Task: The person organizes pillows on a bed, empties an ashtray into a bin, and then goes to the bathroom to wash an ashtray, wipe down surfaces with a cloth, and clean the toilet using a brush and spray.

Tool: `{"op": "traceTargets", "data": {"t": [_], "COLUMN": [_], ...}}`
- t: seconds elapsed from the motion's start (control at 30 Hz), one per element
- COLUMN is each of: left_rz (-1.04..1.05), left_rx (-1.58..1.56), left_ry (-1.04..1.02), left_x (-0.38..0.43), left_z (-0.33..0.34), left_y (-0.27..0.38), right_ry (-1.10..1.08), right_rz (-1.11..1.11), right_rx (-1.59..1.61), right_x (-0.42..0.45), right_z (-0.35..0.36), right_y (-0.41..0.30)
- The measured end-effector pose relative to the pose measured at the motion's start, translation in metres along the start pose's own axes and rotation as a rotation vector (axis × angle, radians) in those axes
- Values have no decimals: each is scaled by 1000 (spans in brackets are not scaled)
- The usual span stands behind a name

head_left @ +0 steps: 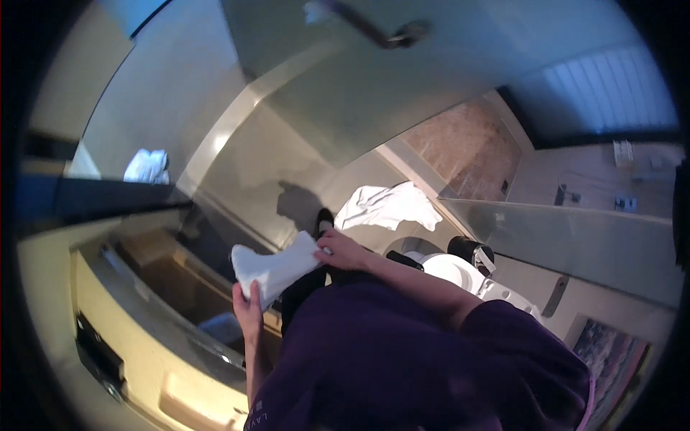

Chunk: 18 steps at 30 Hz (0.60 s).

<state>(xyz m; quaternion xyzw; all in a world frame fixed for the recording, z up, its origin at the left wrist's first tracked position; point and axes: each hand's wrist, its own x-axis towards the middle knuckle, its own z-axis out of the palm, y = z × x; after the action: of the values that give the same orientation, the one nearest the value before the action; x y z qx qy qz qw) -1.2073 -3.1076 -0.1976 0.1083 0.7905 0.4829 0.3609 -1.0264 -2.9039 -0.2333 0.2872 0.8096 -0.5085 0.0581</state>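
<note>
A folded white cloth, probably a towel (277, 268), stretches between my two hands in front of my body. My left hand (248, 307) grips its near left end, with the thumb on top. At the other end, the fingers of my right hand (342, 250) pinch the cloth's edge. Beneath the cloth and to its left is a vanity with an open shelf (178, 285) under its counter. Another white cloth (388, 207) lies spread and rumpled on the tiled floor, just beyond my right hand and beside my dark shoe (324, 216).
A white toilet (453, 272) with its lid raised stands to my right, beside a black bin (469, 250). Glass panels (323, 102) with a metal handle (404, 35) rise ahead. A shower area with a brown floor (469, 145) lies beyond. White cloth (146, 166) sits at far left.
</note>
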Motion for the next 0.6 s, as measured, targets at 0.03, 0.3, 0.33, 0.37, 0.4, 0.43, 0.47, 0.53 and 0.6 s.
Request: {"op": "traceTargets", "data": {"t": [0.03, 0.3, 0.33, 0.37, 0.4, 0.43, 0.47, 0.53, 0.6], "left_rz": [22, -64, -20, -5, 12, 26, -4, 99, 251], "left_rx": [60, -119, -67, -47, -66, -93, -34, 28, 85], "left_ry": [7, -334, -332, -356, -422, -487, -510, -577, -629], "left_x": [4, 28, 23, 28, 34, 41, 55, 58, 57], "left_z": [3, 57, 66, 65, 66, 69, 71, 87, 108], "left_y": [5, 40, 59, 59, 57, 53, 47, 55, 66], "right_ry": [129, 473, 539, 570, 661, 748, 819, 955, 1073], "right_rz": [-104, 191, 238, 242, 270, 298, 332, 355, 252], "right_rx": [79, 335, 397, 412, 453, 486, 532, 632, 797], "right_x": [5, -35, -45, -59, -73, -90, -108, -141, -167], "right_z": [-6, -70, -72, -69, -70, -76, -85, -97, -109], "right_y": [-1, -19, -17, -16, -17, -20, -24, -27, -29]}}
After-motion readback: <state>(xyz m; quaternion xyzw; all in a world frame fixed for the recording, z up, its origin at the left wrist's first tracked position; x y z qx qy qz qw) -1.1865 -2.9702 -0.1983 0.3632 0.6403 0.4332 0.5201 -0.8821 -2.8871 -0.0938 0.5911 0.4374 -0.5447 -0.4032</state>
